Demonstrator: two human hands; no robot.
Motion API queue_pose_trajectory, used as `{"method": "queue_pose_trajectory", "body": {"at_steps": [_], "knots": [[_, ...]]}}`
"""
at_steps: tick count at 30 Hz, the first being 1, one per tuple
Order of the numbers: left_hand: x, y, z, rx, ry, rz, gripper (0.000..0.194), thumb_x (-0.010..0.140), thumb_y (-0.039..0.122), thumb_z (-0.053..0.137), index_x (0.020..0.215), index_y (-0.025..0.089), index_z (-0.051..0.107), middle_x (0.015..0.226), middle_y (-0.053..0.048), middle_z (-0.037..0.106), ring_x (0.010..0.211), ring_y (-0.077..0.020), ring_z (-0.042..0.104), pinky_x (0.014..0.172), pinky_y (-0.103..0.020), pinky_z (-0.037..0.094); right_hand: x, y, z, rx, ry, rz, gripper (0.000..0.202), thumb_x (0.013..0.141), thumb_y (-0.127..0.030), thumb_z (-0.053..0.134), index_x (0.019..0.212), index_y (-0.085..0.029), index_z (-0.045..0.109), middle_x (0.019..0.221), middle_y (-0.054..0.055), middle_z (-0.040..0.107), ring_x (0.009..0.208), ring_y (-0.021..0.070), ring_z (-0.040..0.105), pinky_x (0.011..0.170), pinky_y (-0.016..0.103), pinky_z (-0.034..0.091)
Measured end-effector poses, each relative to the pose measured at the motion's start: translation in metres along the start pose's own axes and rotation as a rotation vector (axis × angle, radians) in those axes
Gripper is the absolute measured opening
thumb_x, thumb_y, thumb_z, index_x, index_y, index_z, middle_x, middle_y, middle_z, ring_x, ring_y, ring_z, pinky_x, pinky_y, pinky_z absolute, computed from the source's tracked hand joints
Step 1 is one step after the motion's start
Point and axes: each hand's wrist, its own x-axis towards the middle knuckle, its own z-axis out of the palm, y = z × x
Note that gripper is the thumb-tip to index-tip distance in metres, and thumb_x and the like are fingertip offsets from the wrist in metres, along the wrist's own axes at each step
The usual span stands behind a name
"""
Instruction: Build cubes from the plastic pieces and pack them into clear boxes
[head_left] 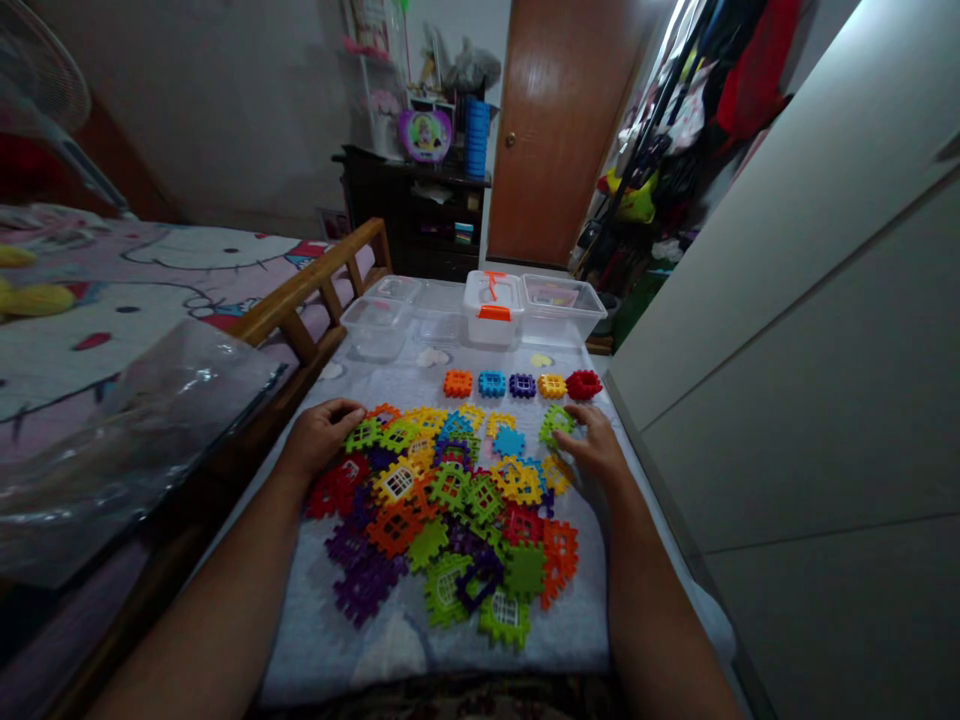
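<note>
Colourful notched plastic pieces lie heaped on the cloth-covered surface, among them a yellow window piece (398,481), a purple piece (367,587) and a green square (524,571). My right hand (594,446) grips a green piece (556,424) between thumb and fingers at the heap's right edge. At the upper left edge, my left hand (324,432) rests with fingertips by a green piece (364,433); whether it grips anything is unclear. Beyond the heap stands a row of joined blocks: orange (457,383), blue (492,383), purple (523,385), yellow (553,386) and red (583,385).
Clear plastic boxes (377,330) stand at the far end, with an orange-handled lidded box (493,312) and another open box (562,312). A wooden bed rail (300,290) and plastic bag (150,430) lie left; a pale cabinet (795,330) borders the right.
</note>
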Motion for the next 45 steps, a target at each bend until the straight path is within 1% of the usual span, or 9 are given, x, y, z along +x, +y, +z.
{"method": "queue_pose_trajectory", "body": {"at_steps": [4, 9, 12, 17, 21, 28, 34, 40, 45], "knots": [[0.001, -0.001, 0.001, -0.008, -0.007, -0.004, 0.042, 0.069, 0.057, 0.064, 0.081, 0.018, 0.072, 0.077, -0.002, 0.072, 0.074, -0.0213, 0.066, 0.071, -0.028, 0.05, -0.001, -0.022, 0.005, 0.099, -0.098, -0.103, 0.039, 0.078, -0.042, 0.069, 0.11, -0.021, 0.068, 0.103, 0.009, 0.064, 0.097, 0.026, 0.06, 0.089, 0.043, 0.049], [0.001, -0.002, 0.0, -0.005, -0.01, 0.001, 0.042, 0.07, 0.057, 0.063, 0.082, 0.018, 0.071, 0.078, -0.003, 0.072, 0.074, -0.0213, 0.066, 0.071, -0.028, 0.05, -0.006, -0.051, 0.021, 0.034, -0.235, -0.188, 0.042, 0.077, -0.042, 0.075, 0.112, -0.021, 0.068, 0.111, 0.01, 0.066, 0.107, 0.0283, 0.058, 0.097, 0.046, 0.044], [0.0, -0.001, 0.0, -0.009, -0.012, 0.003, 0.041, 0.07, 0.057, 0.063, 0.081, 0.018, 0.071, 0.078, -0.003, 0.072, 0.075, -0.0216, 0.066, 0.07, -0.028, 0.051, -0.004, -0.047, 0.02, 0.024, -0.187, -0.173, 0.038, 0.081, -0.04, 0.072, 0.114, -0.022, 0.068, 0.117, 0.01, 0.066, 0.111, 0.0281, 0.057, 0.1, 0.045, 0.043], [-0.001, 0.001, 0.0, -0.014, -0.004, 0.002, 0.039, 0.07, 0.055, 0.064, 0.081, 0.018, 0.071, 0.076, -0.003, 0.072, 0.073, -0.0213, 0.066, 0.07, -0.028, 0.051, 0.0, -0.013, 0.002, -0.108, -0.022, 0.013, 0.031, 0.087, -0.035, 0.061, 0.112, -0.019, 0.069, 0.117, 0.013, 0.065, 0.113, 0.03, 0.055, 0.098, 0.045, 0.042], [-0.001, 0.0, 0.0, -0.017, 0.005, 0.004, 0.039, 0.07, 0.055, 0.064, 0.081, 0.019, 0.072, 0.077, -0.002, 0.073, 0.073, -0.0211, 0.066, 0.071, -0.028, 0.051, -0.006, -0.001, -0.002, -0.273, -0.127, 0.12, 0.042, 0.078, -0.041, 0.069, 0.115, -0.021, 0.068, 0.118, 0.012, 0.062, 0.11, 0.0321, 0.053, 0.094, 0.045, 0.041], [-0.001, 0.0, 0.001, 0.009, 0.01, 0.01, 0.039, 0.071, 0.054, 0.063, 0.081, 0.018, 0.072, 0.078, -0.002, 0.072, 0.072, -0.0203, 0.065, 0.069, -0.027, 0.05, -0.004, -0.01, 0.005, -0.31, -0.158, 0.107, 0.043, 0.072, -0.039, 0.071, 0.111, -0.02, 0.068, 0.112, 0.012, 0.061, 0.105, 0.0315, 0.053, 0.09, 0.044, 0.043], [-0.001, 0.0, 0.002, -0.018, 0.021, 0.007, 0.038, 0.071, 0.054, 0.064, 0.081, 0.018, 0.071, 0.074, -0.002, 0.07, 0.07, -0.0189, 0.063, 0.066, -0.026, 0.049, -0.001, -0.023, 0.009, -0.006, -0.105, -0.102, 0.04, 0.077, -0.038, 0.067, 0.113, -0.02, 0.066, 0.109, 0.01, 0.063, 0.101, 0.0267, 0.058, 0.092, 0.041, 0.046], [-0.002, 0.001, 0.001, 0.001, 0.018, 0.017, 0.038, 0.072, 0.052, 0.063, 0.081, 0.017, 0.072, 0.076, -0.002, 0.07, 0.071, -0.0189, 0.063, 0.068, -0.026, 0.049, -0.006, -0.046, 0.026, -0.037, -0.115, -0.116, 0.044, 0.08, -0.038, 0.069, 0.12, -0.02, 0.065, 0.117, 0.013, 0.063, 0.114, 0.0308, 0.055, 0.101, 0.047, 0.043], [-0.001, -0.001, 0.002, -0.006, 0.025, 0.007, 0.038, 0.071, 0.053, 0.062, 0.081, 0.017, 0.071, 0.076, -0.003, 0.07, 0.071, -0.0189, 0.063, 0.067, -0.026, 0.049, -0.007, -0.06, 0.015, -0.002, -0.142, -0.164, 0.038, 0.085, -0.04, 0.067, 0.118, -0.022, 0.067, 0.119, 0.013, 0.064, 0.115, 0.0307, 0.056, 0.101, 0.048, 0.043]]}}
